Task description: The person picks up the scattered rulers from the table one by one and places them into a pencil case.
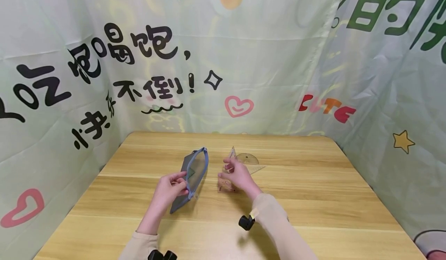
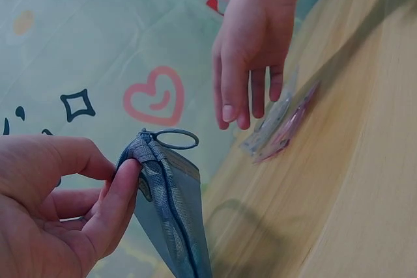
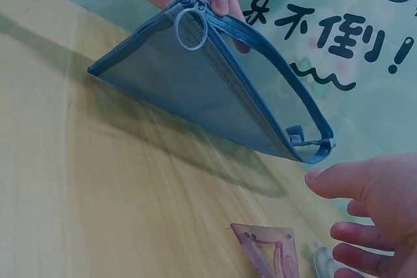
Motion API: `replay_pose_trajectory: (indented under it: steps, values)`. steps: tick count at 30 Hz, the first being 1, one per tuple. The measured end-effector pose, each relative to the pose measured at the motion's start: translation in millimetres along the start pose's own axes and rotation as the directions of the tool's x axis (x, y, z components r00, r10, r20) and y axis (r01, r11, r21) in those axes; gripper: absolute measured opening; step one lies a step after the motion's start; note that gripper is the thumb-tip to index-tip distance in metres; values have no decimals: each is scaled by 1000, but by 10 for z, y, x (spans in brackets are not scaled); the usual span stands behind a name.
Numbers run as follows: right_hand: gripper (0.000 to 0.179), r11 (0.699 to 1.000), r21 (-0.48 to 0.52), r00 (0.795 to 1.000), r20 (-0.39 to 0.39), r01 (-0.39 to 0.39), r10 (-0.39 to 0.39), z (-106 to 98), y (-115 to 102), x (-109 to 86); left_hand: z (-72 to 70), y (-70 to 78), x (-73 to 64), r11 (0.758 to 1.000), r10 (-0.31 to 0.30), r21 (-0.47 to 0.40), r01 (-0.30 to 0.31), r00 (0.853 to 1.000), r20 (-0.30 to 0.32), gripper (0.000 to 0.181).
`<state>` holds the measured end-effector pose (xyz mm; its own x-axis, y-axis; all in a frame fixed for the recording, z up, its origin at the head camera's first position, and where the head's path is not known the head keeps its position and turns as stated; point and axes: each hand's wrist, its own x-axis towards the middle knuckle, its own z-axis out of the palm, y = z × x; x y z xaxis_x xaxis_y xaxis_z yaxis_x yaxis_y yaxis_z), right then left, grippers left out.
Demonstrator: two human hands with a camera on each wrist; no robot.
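My left hand (image 1: 167,190) pinches the rim of a blue mesh zip pouch (image 3: 176,76) between thumb and fingers and lifts it off the table. The pouch's zip is open and its mouth gapes toward the right; a ring pull (image 3: 191,29) hangs at the held end. To the right, my right hand (image 1: 240,173) hovers with loosely bent fingers, holding nothing visible. Below and behind it lie a pinkish clear set square (image 3: 287,239), a clear protractor (image 1: 248,158) and another clear set square (image 1: 257,169). The hand partly covers these in the head view.
A wood-grain table (image 1: 306,198) lies under both hands. Printed fabric (image 1: 271,66) hangs behind the table and at its sides. Black wrist cameras (image 1: 246,222) are worn on both sleeves.
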<state>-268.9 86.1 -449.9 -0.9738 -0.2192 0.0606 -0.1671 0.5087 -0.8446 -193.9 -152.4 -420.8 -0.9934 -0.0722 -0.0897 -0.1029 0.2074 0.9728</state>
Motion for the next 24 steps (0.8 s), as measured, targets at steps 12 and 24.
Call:
replay_pose_trajectory:
  steps: [12,24]
  values:
    - [55,998,-69,999,32,-1,3,16,98,-101,-6,8,1,1000,2,11,-2,1000,2,41]
    - [55,995,-90,999,26,32,-29,13,202,-154,5,12,-6,1000,14,20,-14,1000,4,42]
